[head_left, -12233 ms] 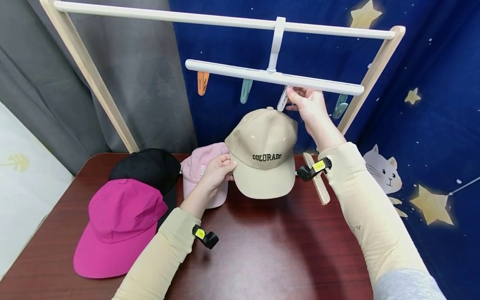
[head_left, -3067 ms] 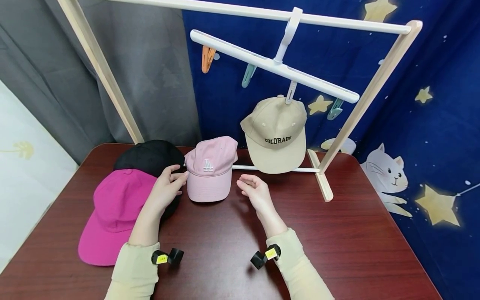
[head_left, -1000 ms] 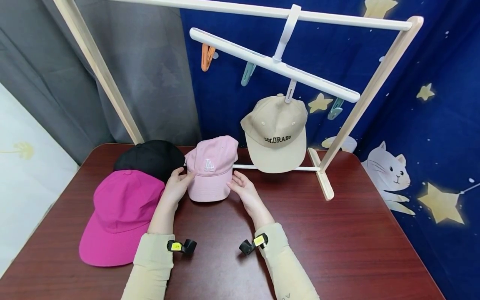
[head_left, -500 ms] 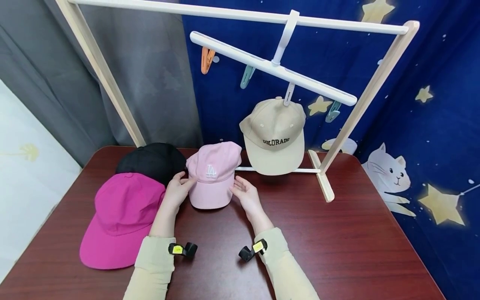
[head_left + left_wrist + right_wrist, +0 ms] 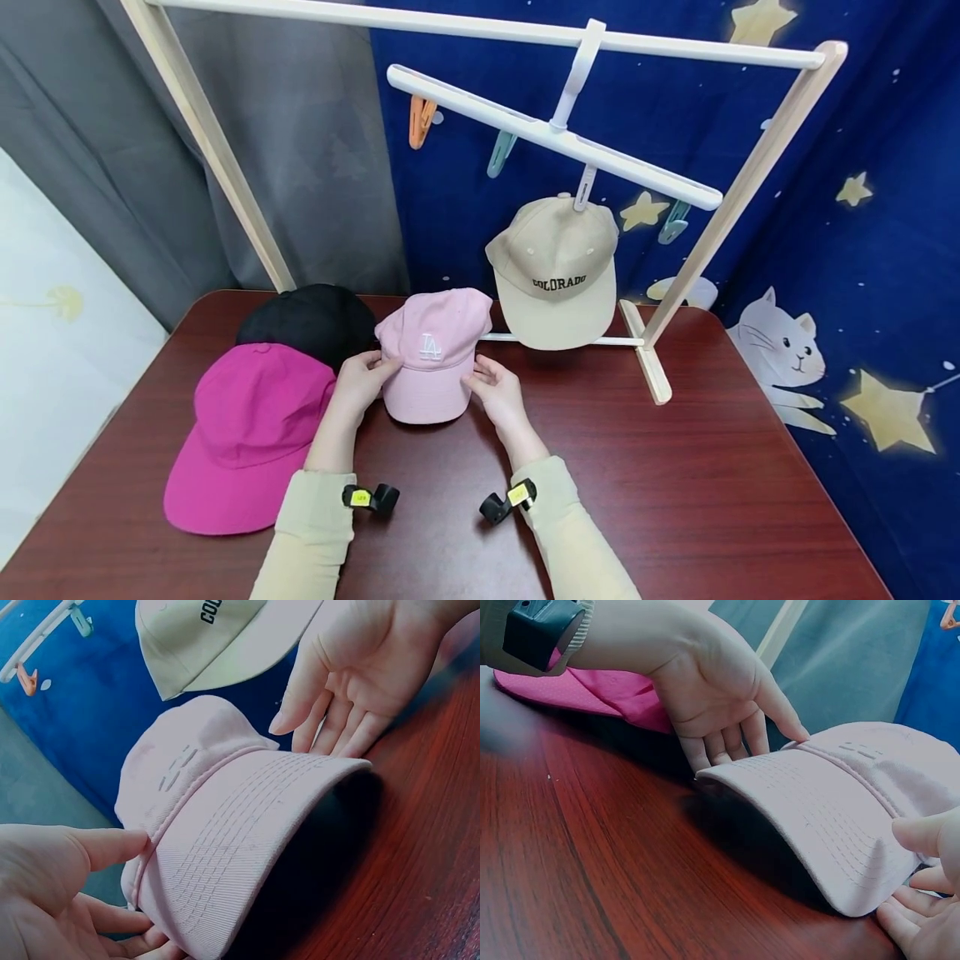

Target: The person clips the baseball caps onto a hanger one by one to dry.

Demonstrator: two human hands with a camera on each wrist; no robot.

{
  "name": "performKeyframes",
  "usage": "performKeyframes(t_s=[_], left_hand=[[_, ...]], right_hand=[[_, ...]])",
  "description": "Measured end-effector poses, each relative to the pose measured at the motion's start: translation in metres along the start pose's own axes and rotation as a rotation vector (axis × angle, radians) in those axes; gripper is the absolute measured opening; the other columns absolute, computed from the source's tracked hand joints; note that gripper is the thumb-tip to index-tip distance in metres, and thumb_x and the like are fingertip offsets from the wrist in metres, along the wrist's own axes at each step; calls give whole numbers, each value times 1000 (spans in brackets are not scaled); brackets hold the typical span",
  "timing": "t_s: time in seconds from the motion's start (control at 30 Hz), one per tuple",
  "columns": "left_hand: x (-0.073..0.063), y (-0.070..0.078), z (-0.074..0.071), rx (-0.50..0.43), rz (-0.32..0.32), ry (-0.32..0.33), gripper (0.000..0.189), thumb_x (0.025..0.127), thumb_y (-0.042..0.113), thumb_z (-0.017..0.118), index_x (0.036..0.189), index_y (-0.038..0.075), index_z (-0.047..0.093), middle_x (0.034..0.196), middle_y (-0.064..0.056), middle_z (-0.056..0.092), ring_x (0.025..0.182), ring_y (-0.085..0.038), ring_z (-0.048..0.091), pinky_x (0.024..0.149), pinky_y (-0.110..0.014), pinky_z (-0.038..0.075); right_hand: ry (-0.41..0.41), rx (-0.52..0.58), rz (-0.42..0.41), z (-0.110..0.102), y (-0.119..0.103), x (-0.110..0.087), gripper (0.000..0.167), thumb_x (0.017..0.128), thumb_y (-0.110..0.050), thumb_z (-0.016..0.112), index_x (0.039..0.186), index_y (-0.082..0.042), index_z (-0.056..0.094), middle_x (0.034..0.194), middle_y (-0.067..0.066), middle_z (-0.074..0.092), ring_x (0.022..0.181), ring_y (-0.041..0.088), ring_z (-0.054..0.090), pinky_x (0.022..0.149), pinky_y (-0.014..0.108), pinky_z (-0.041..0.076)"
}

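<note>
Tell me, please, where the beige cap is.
In the head view, the beige cap hangs right of centre from the white clip, just right of the light-pink cap.

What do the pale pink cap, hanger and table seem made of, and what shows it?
Pale pink cap: matte cloth, perhaps cotton; stitch rows line its brim. Hanger: probably plastic; smooth, white, no visible grain. Table: glossy wood or laminate; dark streaks and sheen.
</note>
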State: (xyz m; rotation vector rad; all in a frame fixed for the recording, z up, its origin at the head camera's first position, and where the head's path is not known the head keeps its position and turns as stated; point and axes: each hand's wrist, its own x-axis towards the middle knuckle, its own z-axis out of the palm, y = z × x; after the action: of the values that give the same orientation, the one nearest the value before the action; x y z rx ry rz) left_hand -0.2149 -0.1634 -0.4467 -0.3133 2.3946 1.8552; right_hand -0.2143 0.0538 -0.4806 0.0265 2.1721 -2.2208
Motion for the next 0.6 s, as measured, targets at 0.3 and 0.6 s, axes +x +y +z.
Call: performKeyframes(t_s=[0.3,0.6], left_hand=[[-4,7,1,46,17,6,51,93,21,63,130,-12,48,105,-16,55,83,-15,54,62,-24,50],[-9,13,-2,158,17,-41,57,93,26,64,131,-11,43,118,-24,53,95,-27,57,75,-37,55]], right_hand=[[-4,-37,-22,0,-27,-16,45,86,4,64,128,15,50,122,30,55,106,37,56,84,28,49],[2,-33,-25,0,-30,-17,45,86,4,64,127,14,51,121,30,56,104,36,57,82,27,50]])
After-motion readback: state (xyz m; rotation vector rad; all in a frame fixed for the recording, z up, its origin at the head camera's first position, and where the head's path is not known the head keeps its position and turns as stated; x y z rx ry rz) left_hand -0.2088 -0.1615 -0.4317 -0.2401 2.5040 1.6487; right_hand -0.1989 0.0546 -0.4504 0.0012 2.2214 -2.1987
